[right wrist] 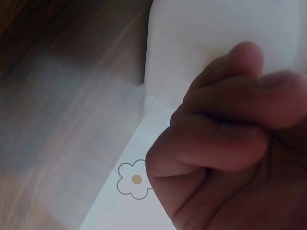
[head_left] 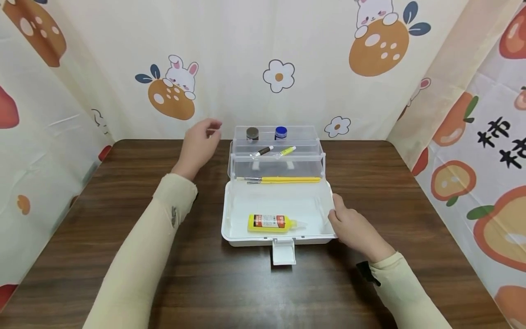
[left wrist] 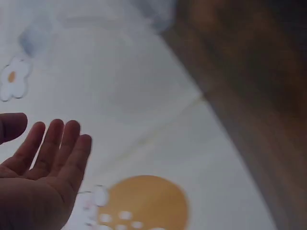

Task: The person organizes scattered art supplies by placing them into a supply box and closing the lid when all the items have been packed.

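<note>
A white plastic storage box (head_left: 246, 240) stands unfolded on the table, its front latch (head_left: 284, 253) hanging down. Inside its base lies a yellow glue bottle (head_left: 269, 222) with a clear nozzle. Clear tiers (head_left: 304, 162) rise at the back, bearing yellow-handled paintbrushes (head_left: 283, 180), a dark paint tube (head_left: 264, 151), a yellow paint tube (head_left: 288, 150), a dark-lidded jar (head_left: 252, 133) and a blue-lidded jar (head_left: 281, 133). My right hand (head_left: 355, 227) grips the box's right wall, thumb at the rim, fingers curled outside. Left of the tiers, my left hand (head_left: 200, 144) hovers with nothing in it, fingers loosely extended.
The box rests on a dark wood-grain table (head_left: 197, 283). Behind the table's back edge hangs a pale curtain (head_left: 234, 55) printed with rabbits, fruit and flowers. Another printed cloth (head_left: 460, 151) borders the right side.
</note>
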Demonstrator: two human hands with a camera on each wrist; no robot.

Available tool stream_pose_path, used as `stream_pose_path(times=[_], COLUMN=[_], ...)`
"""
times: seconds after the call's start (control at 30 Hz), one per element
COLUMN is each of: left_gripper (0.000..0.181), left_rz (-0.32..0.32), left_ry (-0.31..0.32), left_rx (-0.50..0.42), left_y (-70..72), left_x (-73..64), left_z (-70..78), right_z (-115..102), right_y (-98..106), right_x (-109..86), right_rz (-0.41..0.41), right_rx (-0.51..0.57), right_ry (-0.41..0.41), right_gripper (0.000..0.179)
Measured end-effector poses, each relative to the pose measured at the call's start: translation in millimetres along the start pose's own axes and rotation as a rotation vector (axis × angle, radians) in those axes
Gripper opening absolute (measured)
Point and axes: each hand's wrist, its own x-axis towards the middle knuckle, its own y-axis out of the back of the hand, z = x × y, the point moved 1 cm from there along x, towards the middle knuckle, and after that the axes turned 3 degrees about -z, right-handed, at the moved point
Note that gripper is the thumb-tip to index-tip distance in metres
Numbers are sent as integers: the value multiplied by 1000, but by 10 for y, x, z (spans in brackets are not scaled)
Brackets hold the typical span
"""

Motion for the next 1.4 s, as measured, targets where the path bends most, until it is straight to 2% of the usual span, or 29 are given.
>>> stream_pose_path(times=[0.17,0.33,0.57,0.7,0.77,0.9,1.07,1.23,1.4], left_gripper=[37,39,41,40,37,34,36,43,47], left_rz=[-141,-259,-386,-443,-438,-384,-297,-267,-310], left_ry=[83,154,128,102,85,47,54,140,185], left_rx=[30,124,371,435,438,350,154,41,10], left_y=[-87,-166,-279,-300,-302,-306,-282,-287,-349], left_x=[-289,-554,-892,-997,-1018,-992,-791,-552,-320], left_z=[-278,-381,-466,-469,-463,-452,-429,-345,-296], right_z=[-12,-25,-13,5,21,81,138,153,197], right_y=[2,15,23,26,33,96,296,520,609], right_x=[-22,-53,-80,-73,-68,-42,122,474,906], right_rz=[-20,-16,-5,0,-10,-26,48,111,141], right_rx=[13,31,51,69,100,187,242,309,410], right_ry=[7,19,24,21,19,34,64,10,-22], right_gripper=[55,54,51,52,53,54,54,50,45])
